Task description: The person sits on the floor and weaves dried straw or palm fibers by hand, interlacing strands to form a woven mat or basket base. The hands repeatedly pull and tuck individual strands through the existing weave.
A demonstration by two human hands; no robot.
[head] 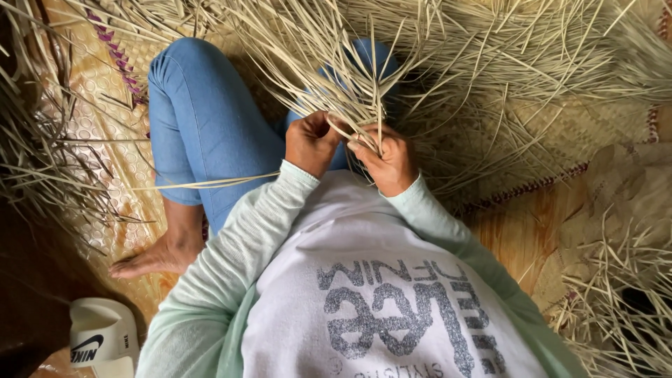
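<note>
Both of my hands are close together above my lap, working in a spread of pale dried straw strips (350, 77). My left hand (311, 143) is curled shut on a few of the strips at their near ends. My right hand (389, 161) pinches a bunch of strips just beside it, fingertips nearly touching the left hand. The strips fan out away from me over my knees in blue jeans (203, 119). One long strip (210, 183) trails left across my thigh.
A woven straw mat (560, 133) with a purple-patterned edge lies on the right and far side. Loose straw bundles lie at the left (35, 140) and lower right (616, 294). My bare foot (157, 255) rests on an orange patterned floor cover; a white sandal (101, 336) sits lower left.
</note>
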